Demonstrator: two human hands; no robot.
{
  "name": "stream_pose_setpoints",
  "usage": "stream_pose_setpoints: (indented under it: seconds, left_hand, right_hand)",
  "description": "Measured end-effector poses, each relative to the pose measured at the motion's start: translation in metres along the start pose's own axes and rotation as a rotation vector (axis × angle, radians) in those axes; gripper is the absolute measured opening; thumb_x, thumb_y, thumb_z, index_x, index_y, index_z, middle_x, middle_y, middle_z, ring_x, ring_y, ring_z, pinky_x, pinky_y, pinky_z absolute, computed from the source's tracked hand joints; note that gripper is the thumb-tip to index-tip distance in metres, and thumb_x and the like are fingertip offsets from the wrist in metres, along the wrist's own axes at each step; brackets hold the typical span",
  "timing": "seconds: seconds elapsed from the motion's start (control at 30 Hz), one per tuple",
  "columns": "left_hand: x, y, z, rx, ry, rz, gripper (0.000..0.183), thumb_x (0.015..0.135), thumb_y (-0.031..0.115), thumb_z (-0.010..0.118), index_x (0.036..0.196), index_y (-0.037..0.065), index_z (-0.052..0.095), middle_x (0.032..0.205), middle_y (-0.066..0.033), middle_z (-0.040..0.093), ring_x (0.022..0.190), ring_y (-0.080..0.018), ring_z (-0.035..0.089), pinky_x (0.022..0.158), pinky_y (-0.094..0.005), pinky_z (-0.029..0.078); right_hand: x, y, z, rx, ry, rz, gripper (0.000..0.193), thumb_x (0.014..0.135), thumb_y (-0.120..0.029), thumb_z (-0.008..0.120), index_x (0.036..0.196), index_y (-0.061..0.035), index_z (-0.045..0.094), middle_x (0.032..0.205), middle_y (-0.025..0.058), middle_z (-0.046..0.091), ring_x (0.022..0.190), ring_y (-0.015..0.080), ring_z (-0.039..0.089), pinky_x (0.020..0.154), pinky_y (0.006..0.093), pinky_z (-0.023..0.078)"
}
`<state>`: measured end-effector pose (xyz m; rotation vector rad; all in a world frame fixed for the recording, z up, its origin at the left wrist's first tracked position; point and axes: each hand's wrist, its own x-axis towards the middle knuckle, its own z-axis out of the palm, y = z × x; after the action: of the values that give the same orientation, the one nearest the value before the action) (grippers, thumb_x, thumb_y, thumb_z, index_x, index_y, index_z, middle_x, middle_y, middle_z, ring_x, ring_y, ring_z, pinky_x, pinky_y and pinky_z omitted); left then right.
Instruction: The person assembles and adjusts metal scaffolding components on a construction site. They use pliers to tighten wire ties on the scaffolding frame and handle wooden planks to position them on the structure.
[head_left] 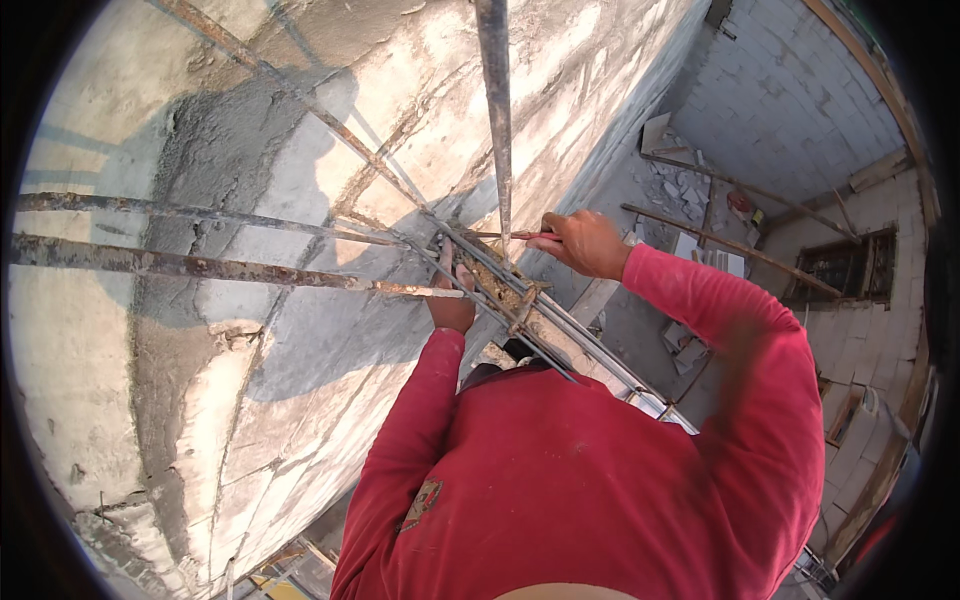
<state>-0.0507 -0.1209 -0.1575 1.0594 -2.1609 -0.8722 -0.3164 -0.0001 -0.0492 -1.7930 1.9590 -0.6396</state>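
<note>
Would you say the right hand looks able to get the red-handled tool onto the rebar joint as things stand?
Probably yes: the right hand holds the red-handled tool with its tip at the rebar joint, nothing lying between them. The left hand sits just below the joint.

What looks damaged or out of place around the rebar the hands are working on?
The two horizontal rebars are heavily rusted and crusted. Broken block pieces litter the floor far below. The right hand holds a red-handled tool; the left hand grips the bar junction.

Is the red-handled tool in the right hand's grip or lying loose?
In grip: the right hand is closed around the red-handled tool, its tip pointing at the rebar junction.
</note>
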Motion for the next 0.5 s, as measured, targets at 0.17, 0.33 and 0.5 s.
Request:
stream_pose_setpoints:
  seconds: [0.17, 0.33, 0.5]
  left_hand:
    - [0.001, 0.005, -0.002, 0.017, -0.008, -0.006, 0.053, 0.104, 0.021, 0.048, 0.154, 0.003, 0.045, 0.138, -0.0289, 0.06, 0.12, -0.0399, 0.064, 0.101, -0.0468, 0.049]
    - [0.002, 0.004, -0.002, 0.031, 0.018, 0.044, 0.054, 0.103, 0.02, 0.049, 0.154, 0.002, 0.045, 0.133, -0.0308, 0.063, 0.116, -0.0437, 0.065, 0.098, -0.0475, 0.051]
    - [0.003, -0.003, 0.002, 0.054, 0.07, 0.134, 0.053, 0.104, 0.021, 0.048, 0.154, 0.004, 0.045, 0.137, -0.0281, 0.061, 0.119, -0.0415, 0.064, 0.099, -0.0463, 0.05]
  right_hand:
    - [0.002, 0.002, 0.0, 0.621, -0.396, 0.367, 0.049, 0.105, -0.049, 0.053, 0.099, -0.0003, 0.061, 0.061, 0.0088, 0.055, 0.055, 0.022, 0.058, 0.058, 0.0395, 0.052]
    - [-0.008, 0.006, 0.013, 0.439, -0.189, 0.167, 0.045, 0.102, -0.045, 0.06, 0.105, -0.0002, 0.058, 0.068, 0.0106, 0.059, 0.063, 0.0262, 0.064, 0.062, 0.0407, 0.053]
    - [-0.012, 0.007, 0.017, -0.272, 0.287, -0.218, 0.04, 0.096, -0.039, 0.07, 0.114, -0.0063, 0.057, 0.08, 0.014, 0.067, 0.075, 0.0321, 0.07, 0.065, 0.0431, 0.055]
